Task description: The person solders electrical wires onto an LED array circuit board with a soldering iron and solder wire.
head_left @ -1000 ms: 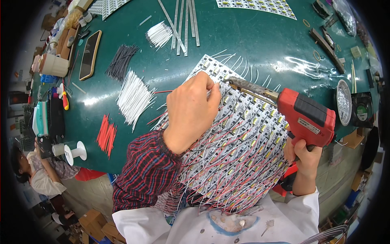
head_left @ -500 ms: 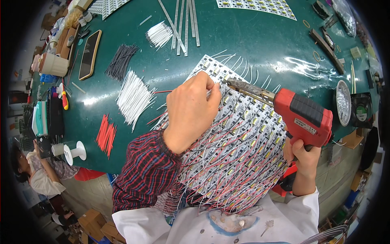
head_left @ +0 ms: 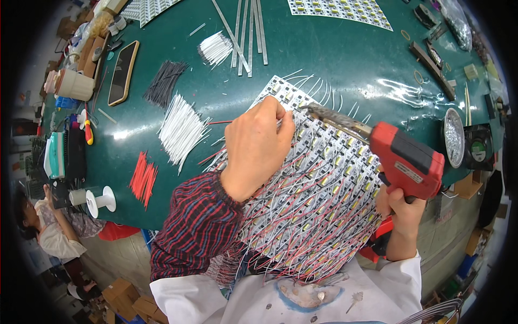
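My left hand [head_left: 258, 146] is closed in a pinch over the far left part of a white circuit-board panel [head_left: 282, 89]. A red wire [head_left: 218, 122] sticks out on its left side and appears held in it; the pinched end is hidden. In my right hand [head_left: 402, 210] is a red and black soldering gun [head_left: 411, 162], gripped by its handle. The gun's long metal tip reaches left to the panel, close beside the left fingertips. Rows of small yellow parts cover the panel. Many red and white wires [head_left: 302, 227] hang across its near part.
Left on the green table [head_left: 183, 213] lie white wires [head_left: 182, 132], black wires [head_left: 164, 83], red wires [head_left: 143, 180] and a phone [head_left: 123, 73]. Metal strips [head_left: 252, 38] and another panel [head_left: 340, 12] lie at the back. A foil-lined bowl [head_left: 455, 137] stands right. Another person [head_left: 51, 227] sits far left.
The soldering gun has shifted slightly right and down, its tip drawing a little away from my left fingertips. My left hand keeps its pinch at nearly the same spot on the panel.
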Available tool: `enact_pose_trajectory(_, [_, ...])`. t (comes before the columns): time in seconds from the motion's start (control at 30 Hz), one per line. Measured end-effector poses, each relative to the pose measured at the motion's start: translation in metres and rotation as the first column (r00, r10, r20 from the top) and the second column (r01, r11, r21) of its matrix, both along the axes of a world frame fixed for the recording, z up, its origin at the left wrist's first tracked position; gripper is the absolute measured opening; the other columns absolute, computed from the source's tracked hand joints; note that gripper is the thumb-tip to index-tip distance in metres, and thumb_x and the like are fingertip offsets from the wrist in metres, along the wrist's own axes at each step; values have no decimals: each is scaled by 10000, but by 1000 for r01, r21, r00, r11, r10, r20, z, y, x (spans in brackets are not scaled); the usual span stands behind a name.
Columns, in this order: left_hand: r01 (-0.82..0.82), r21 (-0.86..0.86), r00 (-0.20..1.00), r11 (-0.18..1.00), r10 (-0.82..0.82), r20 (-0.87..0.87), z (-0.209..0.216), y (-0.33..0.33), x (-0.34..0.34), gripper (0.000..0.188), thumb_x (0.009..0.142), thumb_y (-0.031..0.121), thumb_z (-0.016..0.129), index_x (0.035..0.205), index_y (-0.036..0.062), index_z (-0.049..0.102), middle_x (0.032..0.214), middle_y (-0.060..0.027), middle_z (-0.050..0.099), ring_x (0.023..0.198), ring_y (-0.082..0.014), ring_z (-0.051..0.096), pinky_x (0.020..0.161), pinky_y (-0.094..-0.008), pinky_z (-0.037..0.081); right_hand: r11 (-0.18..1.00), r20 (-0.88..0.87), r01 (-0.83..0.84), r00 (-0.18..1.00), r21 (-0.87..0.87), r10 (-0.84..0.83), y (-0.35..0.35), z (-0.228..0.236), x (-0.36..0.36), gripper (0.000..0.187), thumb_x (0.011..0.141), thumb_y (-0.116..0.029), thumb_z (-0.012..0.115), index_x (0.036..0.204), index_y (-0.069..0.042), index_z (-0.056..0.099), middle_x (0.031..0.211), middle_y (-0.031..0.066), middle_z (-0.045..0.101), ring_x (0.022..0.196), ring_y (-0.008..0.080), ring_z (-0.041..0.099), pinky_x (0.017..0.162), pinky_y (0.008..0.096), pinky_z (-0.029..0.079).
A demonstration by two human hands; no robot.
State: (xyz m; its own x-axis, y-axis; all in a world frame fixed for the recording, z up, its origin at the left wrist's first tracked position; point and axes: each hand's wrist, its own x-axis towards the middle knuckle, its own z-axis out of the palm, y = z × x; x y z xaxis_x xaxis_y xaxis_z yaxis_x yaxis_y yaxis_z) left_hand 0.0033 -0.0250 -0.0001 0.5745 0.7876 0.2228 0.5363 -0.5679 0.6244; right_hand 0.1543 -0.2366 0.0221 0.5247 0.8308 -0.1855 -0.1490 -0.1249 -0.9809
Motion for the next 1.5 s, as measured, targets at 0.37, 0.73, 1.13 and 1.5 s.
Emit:
enact_pose_trajectory(0.37, [14,4,1000,1000,-14,-11,1,-2,-1,160,773,152,611,713,18,548,642,-107,584,575,-262,574,507,-356,408,988,114,89,988,129,-104,-11,0,-7,644,832,-409,565,1145,125,388,449,23,416,331,105,377,362,241,325])
enact_pose_trajectory(0.73, [176,168,982,970,-186,43,-3,-9,3,117,742,86,623,694,37,528,674,-54,537,606,-206,511,606,-319,322,992,94,85,991,98,-94,-27,-2,-10,514,801,-211,651,1165,47,397,596,64,503,410,108,448,368,233,356])
enact_pose_trajectory(1.13, [177,98,981,979,-183,62,-7,-3,2,140,725,91,639,659,32,530,644,-57,535,582,-202,507,587,-321,328,1000,-47,23,999,12,-22,-24,-6,0,414,814,-78,591,1172,27,411,630,65,517,442,110,464,393,237,373])
enact_pose_trajectory(1.5, [198,125,978,972,-204,38,-7,-2,1,126,737,103,631,683,29,545,658,-67,548,596,-218,522,589,-328,336,1000,103,22,994,12,-23,-26,-11,-5,456,772,-92,662,1149,25,434,656,57,539,468,101,481,398,225,369])
